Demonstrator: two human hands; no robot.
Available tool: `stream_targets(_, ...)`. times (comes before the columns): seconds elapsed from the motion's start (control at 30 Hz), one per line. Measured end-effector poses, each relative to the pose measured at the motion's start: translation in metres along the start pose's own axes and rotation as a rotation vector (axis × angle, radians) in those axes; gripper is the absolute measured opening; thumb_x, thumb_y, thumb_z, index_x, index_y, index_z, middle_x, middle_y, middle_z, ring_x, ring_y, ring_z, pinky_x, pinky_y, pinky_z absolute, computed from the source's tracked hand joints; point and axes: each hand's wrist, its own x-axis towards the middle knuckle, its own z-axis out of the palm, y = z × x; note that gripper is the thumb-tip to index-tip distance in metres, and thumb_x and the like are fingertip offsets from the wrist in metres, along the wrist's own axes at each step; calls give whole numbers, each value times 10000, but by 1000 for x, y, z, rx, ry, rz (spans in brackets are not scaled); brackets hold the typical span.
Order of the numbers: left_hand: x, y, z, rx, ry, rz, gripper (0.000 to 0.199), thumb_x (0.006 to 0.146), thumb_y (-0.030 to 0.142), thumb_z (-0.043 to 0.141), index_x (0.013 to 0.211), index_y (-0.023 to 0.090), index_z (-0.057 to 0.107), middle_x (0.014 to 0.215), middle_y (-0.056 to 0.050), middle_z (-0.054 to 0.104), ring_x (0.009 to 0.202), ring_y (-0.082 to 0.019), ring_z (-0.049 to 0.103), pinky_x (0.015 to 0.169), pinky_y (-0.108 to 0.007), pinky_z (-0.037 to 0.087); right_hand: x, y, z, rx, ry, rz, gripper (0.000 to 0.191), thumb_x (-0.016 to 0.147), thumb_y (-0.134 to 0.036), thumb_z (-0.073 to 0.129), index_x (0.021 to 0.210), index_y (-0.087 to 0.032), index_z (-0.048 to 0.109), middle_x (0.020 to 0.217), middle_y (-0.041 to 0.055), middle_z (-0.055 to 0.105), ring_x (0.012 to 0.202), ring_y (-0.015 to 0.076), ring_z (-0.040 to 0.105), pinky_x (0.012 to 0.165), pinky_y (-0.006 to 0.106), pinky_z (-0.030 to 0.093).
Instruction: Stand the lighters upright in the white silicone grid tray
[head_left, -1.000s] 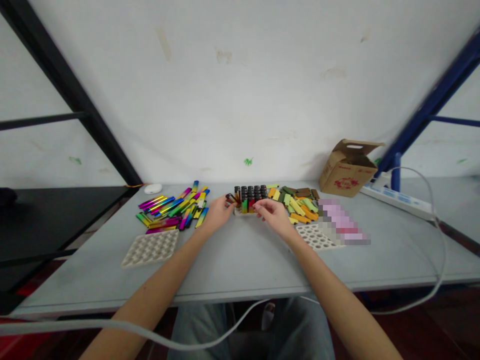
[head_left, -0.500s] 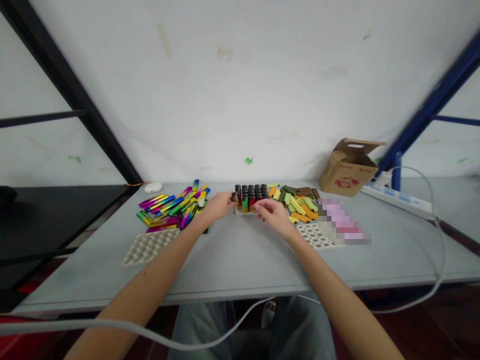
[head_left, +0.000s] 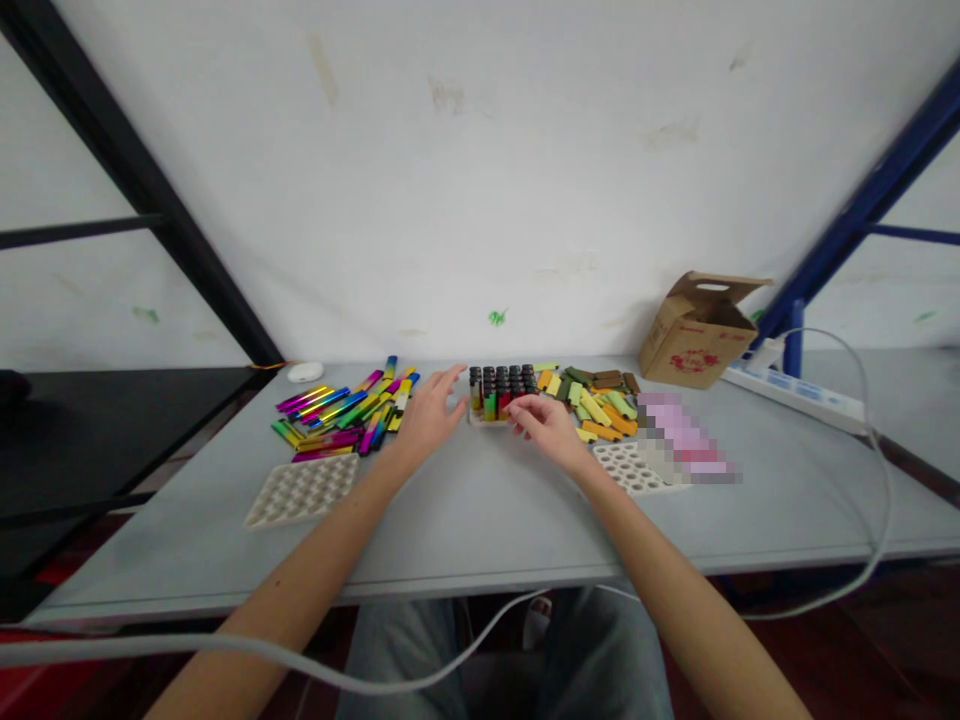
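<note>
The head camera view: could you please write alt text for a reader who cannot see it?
Two hands reach over a grey table to a small white holder of upright dark-capped sticks, the left hand open beside it and the right hand at its near edge. Rainbow-sheened sticks lie heaped to the left, yellow, green and orange pieces to the right.

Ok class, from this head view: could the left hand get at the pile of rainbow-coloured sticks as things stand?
Probably yes: the left hand is open just to the right of the rainbow-coloured sticks, and nothing appears to stand between them, so a short move sideways looks enough.
</note>
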Motion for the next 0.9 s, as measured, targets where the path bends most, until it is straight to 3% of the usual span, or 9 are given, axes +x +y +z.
stream_targets(0.1, -7, 3, 1, 6, 9, 124, 423, 895, 244, 484, 1315, 215, 525, 1285, -93, 578, 1190, -232, 533, 1058, -397, 404, 0, 1, 0, 5, 5, 5, 263, 773, -432, 601, 789, -173, 646, 680, 20, 658, 575, 123, 557, 551, 252, 454)
stream_targets(0.27, -9, -1, 0, -38, 0, 117, 445, 913, 254, 434, 1345, 166, 487, 1320, -112, 560, 1231, -230, 503, 1085, -397, 383, 2, 3, -1, 9, 25, 19, 273, 772, -440, 598, 787, -171, 644, 672, 21, 653, 569, 125, 560, 546, 254, 447)
stream_targets(0.37, -10, -16, -10, -13, 41, 20, 417, 896, 278, 451, 1289, 156, 524, 1254, -112, 612, 1178, -244, 544, 1055, -409, 405, 2, 3, -2, 10, 33, 13, 283, 780, -446, 590, 802, -170, 654, 676, 25, 653, 572, 127, 561, 543, 254, 445)
stream_targets(0.47, -13, -33, -24, 73, 38, -112, 323, 860, 279, 478, 1121, 157, 625, 1055, -102, 695, 1053, -259, 611, 1000, -396, 442, 2, 4, -2, -3, 44, -5, 280, 793, -441, 582, 801, -171, 653, 673, 25, 651, 577, 126, 563, 544, 251, 443)
stream_targets(0.57, -16, -44, -33, 185, 58, -188, 332, 859, 280, 468, 1114, 143, 630, 1068, -119, 691, 1046, -273, 611, 977, -388, 444, 0, 5, -1, -29, 53, -18, 281, 802, -434, 576, 811, -164, 654, 675, 24, 648, 575, 125, 564, 554, 252, 445)
stream_targets(0.7, -17, -46, -36, 374, 36, -281, 389, 844, 316, 507, 1175, 134, 598, 1107, -152, 670, 1050, -322, 599, 910, -418, 459, 0, 6, -1, -48, 57, -35, 277, 816, -425, 564, 810, -160, 646, 667, 24, 640, 580, 130, 567, 568, 260, 448)
stream_targets(0.9, -18, -43, -33, 508, -42, -383, 383, 817, 328, 544, 1159, 170, 614, 961, -139, 701, 964, -327, 630, 855, -422, 452, 0, 5, -3, -67, 79, -53, 285, 818, -439, 560, 800, -166, 640, 658, 24, 639, 579, 136, 568, 577, 268, 452)
